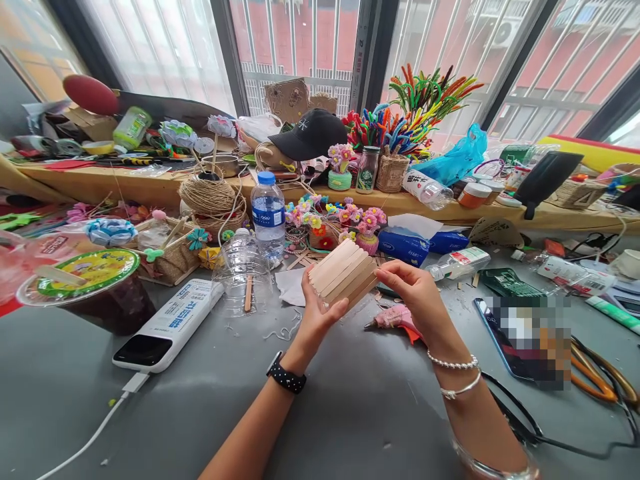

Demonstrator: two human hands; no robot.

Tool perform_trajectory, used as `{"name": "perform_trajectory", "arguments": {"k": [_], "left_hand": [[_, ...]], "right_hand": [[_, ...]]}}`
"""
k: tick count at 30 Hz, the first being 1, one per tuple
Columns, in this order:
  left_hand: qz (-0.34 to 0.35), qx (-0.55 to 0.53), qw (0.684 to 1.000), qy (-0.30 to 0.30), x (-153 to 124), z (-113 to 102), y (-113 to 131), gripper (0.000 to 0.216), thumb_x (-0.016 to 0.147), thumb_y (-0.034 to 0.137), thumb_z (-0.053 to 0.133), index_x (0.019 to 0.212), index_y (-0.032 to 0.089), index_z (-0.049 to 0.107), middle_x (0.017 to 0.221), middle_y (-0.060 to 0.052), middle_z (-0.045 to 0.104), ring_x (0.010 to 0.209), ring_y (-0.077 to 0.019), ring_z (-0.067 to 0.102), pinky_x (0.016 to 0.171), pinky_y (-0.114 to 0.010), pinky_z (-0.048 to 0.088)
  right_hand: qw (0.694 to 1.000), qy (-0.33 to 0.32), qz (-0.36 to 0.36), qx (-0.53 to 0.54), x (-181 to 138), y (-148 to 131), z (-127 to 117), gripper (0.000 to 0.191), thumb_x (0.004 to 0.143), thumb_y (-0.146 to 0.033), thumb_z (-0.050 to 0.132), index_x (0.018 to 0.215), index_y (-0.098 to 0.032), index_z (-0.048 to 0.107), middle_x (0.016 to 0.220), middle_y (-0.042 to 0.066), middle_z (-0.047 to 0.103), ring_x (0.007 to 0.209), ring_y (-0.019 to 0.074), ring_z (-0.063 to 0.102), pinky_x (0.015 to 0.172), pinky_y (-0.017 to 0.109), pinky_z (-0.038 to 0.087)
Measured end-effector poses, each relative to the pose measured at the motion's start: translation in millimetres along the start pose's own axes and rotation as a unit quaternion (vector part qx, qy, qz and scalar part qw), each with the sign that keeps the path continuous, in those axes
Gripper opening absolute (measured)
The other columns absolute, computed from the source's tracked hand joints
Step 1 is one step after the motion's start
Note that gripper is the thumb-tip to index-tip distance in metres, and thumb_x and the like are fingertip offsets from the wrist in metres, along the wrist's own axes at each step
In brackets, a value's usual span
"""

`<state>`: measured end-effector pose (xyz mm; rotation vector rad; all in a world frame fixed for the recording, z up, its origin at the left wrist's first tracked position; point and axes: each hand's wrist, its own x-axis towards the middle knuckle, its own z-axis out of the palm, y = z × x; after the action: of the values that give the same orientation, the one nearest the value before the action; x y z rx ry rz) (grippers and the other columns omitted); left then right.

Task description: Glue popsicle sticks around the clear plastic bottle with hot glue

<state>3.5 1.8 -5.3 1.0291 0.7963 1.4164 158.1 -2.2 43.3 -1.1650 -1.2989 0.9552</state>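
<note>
Both my hands hold up a small panel of wooden craft sticks [341, 271] glued side by side, above the grey table [210, 413]. My left hand [316, 319] grips its lower left edge, thumb across the front. My right hand [416, 291] pinches its right end with bent fingers. A pink glue gun [396, 319] lies on the table just under my right hand. A single loose stick [248, 293] lies to the left of the panel.
A white power bank [167, 327] with a cable lies at the left, near a cut clear plastic bottle [242, 270] and a water bottle [267, 215]. A phone [520, 333] and orange-handled scissors [597, 380] lie at the right. Twine, paper flowers, pipe cleaners and a black cap [310, 133] crowd the back.
</note>
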Motion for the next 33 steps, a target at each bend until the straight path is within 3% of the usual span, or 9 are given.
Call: {"name": "perform_trajectory", "arguments": {"k": [8, 14, 19, 24, 30, 33], "left_hand": [[-0.006, 0.013, 1.0, -0.023, -0.9, -0.9, 0.2, 0.088, 0.059, 0.032, 0.067, 0.128, 0.028, 0.011, 0.133, -0.007, 0.031, 0.122, -0.0243, 0.03, 0.099, -0.035, 0.026], [-0.004, 0.013, 1.0, -0.004, -0.1, -1.8, -3.2, 0.087, 0.056, 0.035, 0.068, 0.126, 0.027, 0.017, 0.132, -0.008, 0.032, 0.121, -0.0249, 0.031, 0.096, -0.034, 0.03], [-0.038, -0.023, 0.999, 0.002, -0.8, -1.6, -1.2, 0.08, 0.057, 0.035, 0.068, 0.123, 0.031, 0.023, 0.132, -0.006, 0.034, 0.118, -0.0256, 0.035, 0.091, -0.036, 0.036], [-0.076, -0.065, 0.995, -0.018, -6.5, 4.4, 8.1, 0.061, 0.066, 0.033, 0.06, 0.119, 0.034, 0.03, 0.128, -0.003, 0.038, 0.114, -0.0252, 0.041, 0.081, -0.035, 0.044], [-0.092, -0.073, 0.993, 0.013, -6.7, 6.5, 7.2, 0.064, 0.066, 0.032, 0.061, 0.119, 0.036, 0.027, 0.127, -0.004, 0.038, 0.111, -0.0245, 0.044, 0.081, -0.035, 0.044], [-0.078, -0.066, 0.995, 0.019, -7.0, 6.8, 5.8, 0.061, 0.069, 0.031, 0.059, 0.12, 0.035, 0.026, 0.129, -0.005, 0.036, 0.114, -0.0247, 0.041, 0.081, -0.034, 0.044]], "right_hand": [[1.0, 0.002, -0.024, -0.009, 0.0, 0.5, 2.5, 0.02, 0.067, -0.038, 0.062, 0.063, -0.019, 0.057, 0.064, -0.002, 0.053, 0.065, 0.0112, 0.049, 0.062, 0.023, 0.039], [0.999, 0.007, -0.028, -0.015, -0.2, -0.1, 5.2, 0.021, 0.067, -0.038, 0.061, 0.061, -0.019, 0.055, 0.062, -0.003, 0.051, 0.063, 0.0111, 0.048, 0.06, 0.023, 0.038], [0.999, 0.038, -0.039, -0.007, 1.4, 7.5, 11.2, 0.021, 0.07, -0.04, 0.058, 0.067, -0.019, 0.06, 0.072, 0.0, 0.057, 0.073, 0.0136, 0.052, 0.07, 0.025, 0.041], [0.994, 0.05, -0.077, 0.054, 1.8, 13.5, 16.8, 0.03, 0.083, -0.04, 0.04, 0.092, -0.023, 0.063, 0.096, 0.002, 0.062, 0.085, 0.0137, 0.054, 0.081, 0.029, 0.041], [0.979, 0.107, -0.168, -0.05, -5.0, 8.9, 26.7, 0.03, 0.085, -0.034, 0.038, 0.098, -0.022, 0.062, 0.101, 0.005, 0.06, 0.091, 0.016, 0.053, 0.081, 0.031, 0.041], [0.973, 0.132, -0.18, -0.065, -7.5, 9.3, 32.5, 0.029, 0.085, -0.032, 0.039, 0.099, -0.022, 0.062, 0.101, 0.005, 0.06, 0.091, 0.0164, 0.053, 0.08, 0.031, 0.041]]}}
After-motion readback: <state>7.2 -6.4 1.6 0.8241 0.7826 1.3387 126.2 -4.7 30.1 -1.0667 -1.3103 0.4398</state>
